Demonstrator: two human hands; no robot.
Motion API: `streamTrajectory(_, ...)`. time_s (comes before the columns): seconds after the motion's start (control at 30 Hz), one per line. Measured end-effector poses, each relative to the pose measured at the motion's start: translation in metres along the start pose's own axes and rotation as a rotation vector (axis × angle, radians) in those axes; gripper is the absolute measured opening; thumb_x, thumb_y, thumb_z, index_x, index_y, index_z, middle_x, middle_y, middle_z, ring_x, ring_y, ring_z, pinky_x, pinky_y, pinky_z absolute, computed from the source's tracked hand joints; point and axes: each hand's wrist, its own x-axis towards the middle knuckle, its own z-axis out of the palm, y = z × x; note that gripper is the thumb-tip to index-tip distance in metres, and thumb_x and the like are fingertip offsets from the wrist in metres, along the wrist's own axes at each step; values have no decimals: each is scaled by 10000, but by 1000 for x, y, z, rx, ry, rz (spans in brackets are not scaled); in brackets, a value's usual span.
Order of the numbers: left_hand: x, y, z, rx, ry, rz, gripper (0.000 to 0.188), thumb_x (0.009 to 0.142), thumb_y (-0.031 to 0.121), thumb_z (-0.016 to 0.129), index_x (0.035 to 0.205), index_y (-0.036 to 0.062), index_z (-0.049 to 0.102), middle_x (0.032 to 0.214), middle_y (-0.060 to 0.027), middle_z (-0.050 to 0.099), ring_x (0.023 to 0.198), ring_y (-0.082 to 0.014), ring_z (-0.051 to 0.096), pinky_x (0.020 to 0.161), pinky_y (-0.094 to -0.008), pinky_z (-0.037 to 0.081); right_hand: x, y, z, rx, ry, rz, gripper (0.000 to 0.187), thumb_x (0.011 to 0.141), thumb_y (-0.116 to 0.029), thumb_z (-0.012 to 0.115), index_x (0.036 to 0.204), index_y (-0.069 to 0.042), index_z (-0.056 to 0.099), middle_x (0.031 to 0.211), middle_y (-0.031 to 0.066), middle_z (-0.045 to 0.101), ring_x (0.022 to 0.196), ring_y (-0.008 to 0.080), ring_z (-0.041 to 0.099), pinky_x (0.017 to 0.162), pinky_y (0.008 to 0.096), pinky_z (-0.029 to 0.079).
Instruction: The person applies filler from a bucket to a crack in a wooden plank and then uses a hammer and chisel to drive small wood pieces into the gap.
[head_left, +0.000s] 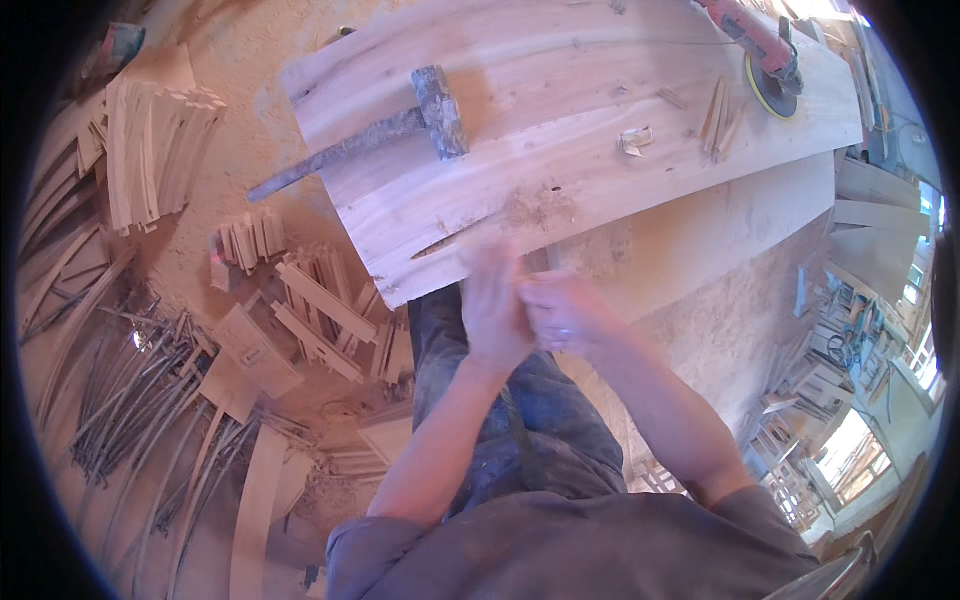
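Observation:
My left hand (496, 315) and my right hand (562, 314) meet in front of my body, just over the near edge of a large pale wooden board (590, 170). The left fingers stretch forward, their tips smeared by motion. My right hand is curled closed against the left one, with a ring on a finger; anything inside it is hidden. Just beyond the hands, the board has a dark, slit-like crack (450, 238) and a brownish dusty patch (540, 208). A worn mallet (438, 112) lies on the board, its handle (340, 150) sticking out past the left edge.
A red angle grinder (765, 60) with a round disc rests at the board's far right. Thin wood slivers (718, 120) and a crumpled scrap (634, 140) lie nearby. Stacked wood pieces (160, 150), offcuts (325, 300) and thin rods (140, 390) crowd the floor at left.

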Motion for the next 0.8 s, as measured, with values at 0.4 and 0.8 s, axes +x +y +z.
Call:
streamTrajectory(0.4, 28, 6, 22, -180, -3, -27, 557, 863, 146, 653, 1350, -79, 504, 1376, -274, 552, 1336, -446, 510, 1156, -528, 384, -4, -15, -8, 48, 117, -70, 315, 977, -198, 591, 684, -154, 485, 484, -20, 365, 367, 129, 339, 382, 331, 291)
streamTrajectory(0.8, 1, -25, -1, 85, 160, -244, 557, 841, 135, 675, 1345, -54, 532, 1305, -274, 595, 1306, -469, 525, 1125, -534, 417, 53, -16, 21, -27, -94, 196, 336, 988, -210, 575, 680, -165, 448, 480, -33, 329, 366, 126, 293, 391, 328, 249)
